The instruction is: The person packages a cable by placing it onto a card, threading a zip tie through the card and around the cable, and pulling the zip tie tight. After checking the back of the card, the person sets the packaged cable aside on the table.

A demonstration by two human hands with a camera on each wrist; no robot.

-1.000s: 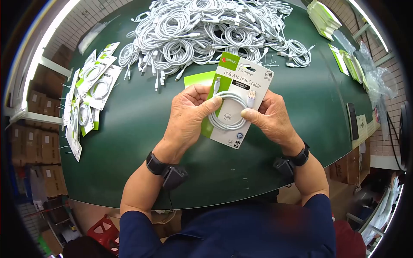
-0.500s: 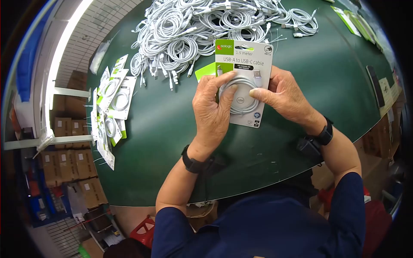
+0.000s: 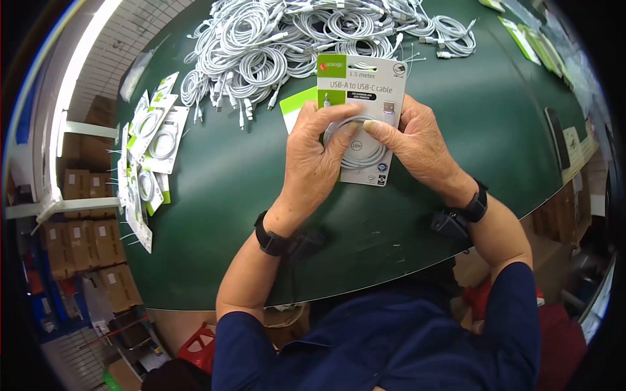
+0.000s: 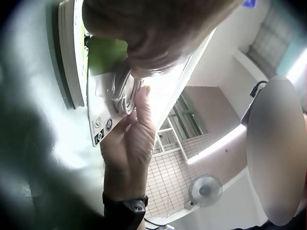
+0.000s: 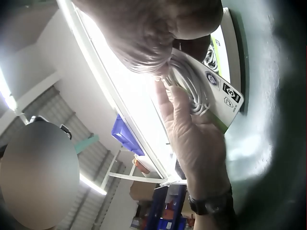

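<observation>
A white and green USB cable card (image 3: 368,78) is held upright between both hands, above the table. A coiled white USB cable (image 3: 373,156) lies against its front, with the USB-A plug (image 3: 389,108) at upper right. From the left, my left hand (image 3: 308,151) pinches the coil with thumb and forefinger, the forefinger lying across its top. My right hand (image 3: 422,140) grips the card's right edge, thumb pressed on the coil near the left thumb and its other fingers hidden behind. Close behind the card lies a card stack (image 4: 68,57), seen in the left wrist view.
A large heap of coiled white cables (image 3: 287,45) covers the back of the green table (image 3: 215,260). Cards with cables (image 3: 149,143) are piled at the left edge. More green and white cards (image 3: 538,49) lie at far right, with a dark phone-like object (image 3: 556,133) nearer.
The left forefinger and thumb have moved from the coil's left side to its top middle. The right thumb has shifted inward to meet them. The card is now more upright and higher in view.
</observation>
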